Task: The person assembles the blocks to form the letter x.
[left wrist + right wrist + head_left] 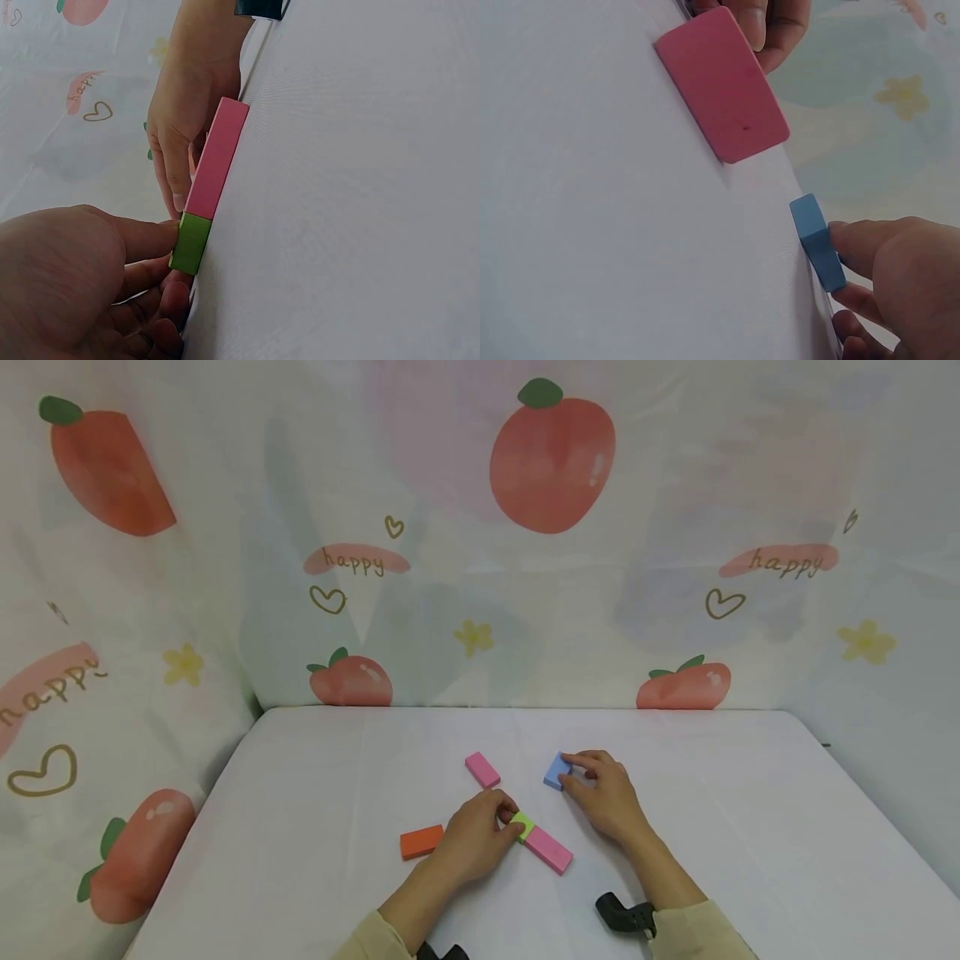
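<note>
My left hand [476, 837] pinches a small green block [525, 825] between thumb and fingers at the middle of the table. Up against the green block lies a pink block [550, 850], end to end with it; the left wrist view shows this green block [191, 244] touching the pink block [219, 157]. Farther back and to the right, my right hand [609, 797] holds a blue block [556, 772] by its edges. The right wrist view shows thumb and fingers on the blue block [817, 244], which is on or very near the tabletop.
A second pink block [482, 770] lies just beyond my left hand. An orange block [422, 842] sits left of that wrist, its right end partly hidden. Black wrist straps [626, 914] show near both sleeves. A printed cloth wall [555, 610] stands behind the white table [315, 793].
</note>
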Motion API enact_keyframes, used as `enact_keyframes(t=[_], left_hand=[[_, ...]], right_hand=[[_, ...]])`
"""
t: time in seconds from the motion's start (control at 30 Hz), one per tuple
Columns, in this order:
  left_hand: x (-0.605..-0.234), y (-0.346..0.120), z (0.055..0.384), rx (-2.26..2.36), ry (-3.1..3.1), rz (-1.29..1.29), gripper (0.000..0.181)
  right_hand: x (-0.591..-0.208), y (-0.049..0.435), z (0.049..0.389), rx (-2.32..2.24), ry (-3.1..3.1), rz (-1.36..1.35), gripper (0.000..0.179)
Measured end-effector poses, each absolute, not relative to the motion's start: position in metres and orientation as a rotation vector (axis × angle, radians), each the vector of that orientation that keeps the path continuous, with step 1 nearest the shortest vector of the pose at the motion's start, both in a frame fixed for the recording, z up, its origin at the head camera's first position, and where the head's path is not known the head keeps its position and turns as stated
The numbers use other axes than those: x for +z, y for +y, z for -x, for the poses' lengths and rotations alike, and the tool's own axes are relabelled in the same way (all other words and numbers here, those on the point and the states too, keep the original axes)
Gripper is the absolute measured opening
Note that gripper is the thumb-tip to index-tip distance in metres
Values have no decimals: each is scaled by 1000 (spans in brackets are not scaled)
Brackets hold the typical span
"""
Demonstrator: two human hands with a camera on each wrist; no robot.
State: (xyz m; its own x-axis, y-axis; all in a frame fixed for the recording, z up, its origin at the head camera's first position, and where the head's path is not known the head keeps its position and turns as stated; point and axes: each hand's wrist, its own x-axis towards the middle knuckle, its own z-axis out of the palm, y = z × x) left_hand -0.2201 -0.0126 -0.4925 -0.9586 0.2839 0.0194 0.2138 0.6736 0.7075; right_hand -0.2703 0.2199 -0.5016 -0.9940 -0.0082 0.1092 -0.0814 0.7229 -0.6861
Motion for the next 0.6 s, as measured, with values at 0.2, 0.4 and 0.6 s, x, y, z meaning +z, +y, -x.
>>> enact_keyframes(t=[0.2,0.4,0.6], left_hand=[[-494,-12,221,1157,2791,-425,18],[-495,-13,222,1162,2789,-417,19],[-495,-13,221,1160,2801,-430,19]], right_hand=[[-502,221,268,1130,-2821,-91,40],[-503,221,269,1119,-2816,-94,41],[-503,221,270,1123,-2809,-95,41]])
